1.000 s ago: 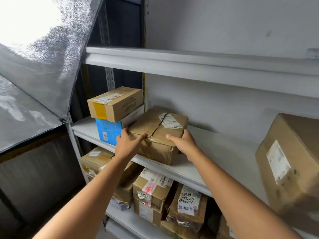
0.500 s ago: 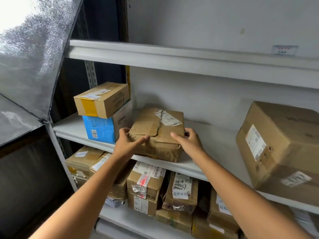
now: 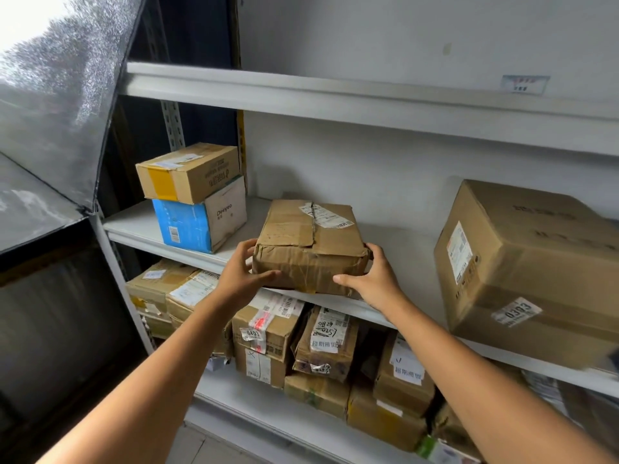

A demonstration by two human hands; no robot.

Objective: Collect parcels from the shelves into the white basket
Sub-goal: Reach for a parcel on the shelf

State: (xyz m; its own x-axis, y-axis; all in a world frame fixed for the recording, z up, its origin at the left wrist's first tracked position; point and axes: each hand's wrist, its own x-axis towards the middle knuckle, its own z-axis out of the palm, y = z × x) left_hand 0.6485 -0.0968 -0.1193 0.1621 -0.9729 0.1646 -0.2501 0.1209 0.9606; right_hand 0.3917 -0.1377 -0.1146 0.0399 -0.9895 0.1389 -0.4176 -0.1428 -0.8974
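A worn brown cardboard parcel with a torn white label sits at the front edge of the middle white shelf. My left hand grips its left end, thumb along the front face. My right hand grips its right end, thumb on the front, fingers behind the corner. The white basket is not in view.
A tan box stacked on a blue and white box stands at the shelf's left. A large brown box labelled 0393 fills the right. Several taped parcels crowd the shelf below. A silver foil sheet hangs at the left.
The parcel has slid right and forward, away from the blue box, to the shelf's front edge, with both hands holding its ends. The view has shifted right.
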